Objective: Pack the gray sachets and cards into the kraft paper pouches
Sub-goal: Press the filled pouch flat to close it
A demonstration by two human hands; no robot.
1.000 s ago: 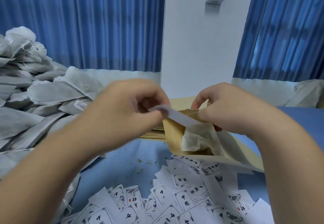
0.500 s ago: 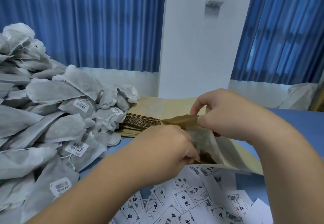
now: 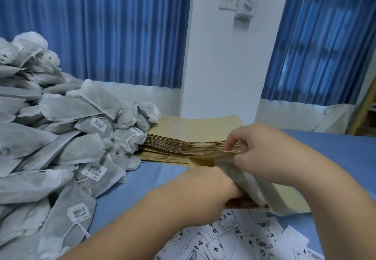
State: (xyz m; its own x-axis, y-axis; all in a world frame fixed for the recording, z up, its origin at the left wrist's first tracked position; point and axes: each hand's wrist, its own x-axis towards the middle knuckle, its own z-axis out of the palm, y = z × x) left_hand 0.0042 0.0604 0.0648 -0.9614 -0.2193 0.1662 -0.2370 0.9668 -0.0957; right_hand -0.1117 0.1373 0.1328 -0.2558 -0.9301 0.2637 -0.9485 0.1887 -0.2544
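Observation:
My right hand (image 3: pixel 262 154) pinches the upper lip of an open kraft paper pouch (image 3: pixel 205 159) and holds its mouth apart. A gray sachet (image 3: pixel 242 178) lies inside it. My left hand (image 3: pixel 205 192) is pushed into the pouch mouth, its fingertips hidden inside, so what they hold is not visible. To the left, a big pile of gray sachets (image 3: pixel 61 141) with barcode tags covers the table. Printed white cards (image 3: pixel 234 243) lie scattered below the pouch.
A flat stack of kraft pouches (image 3: pixel 193 135) sits behind my hands, touching the sachet pile. The table top is blue (image 3: pixel 333 154). A white wall pillar and blue curtains stand behind it.
My left hand held a white card above the pouch mouth a second ago. It has since gone down into the pouch, and the card is out of sight. The right hand kept its hold.

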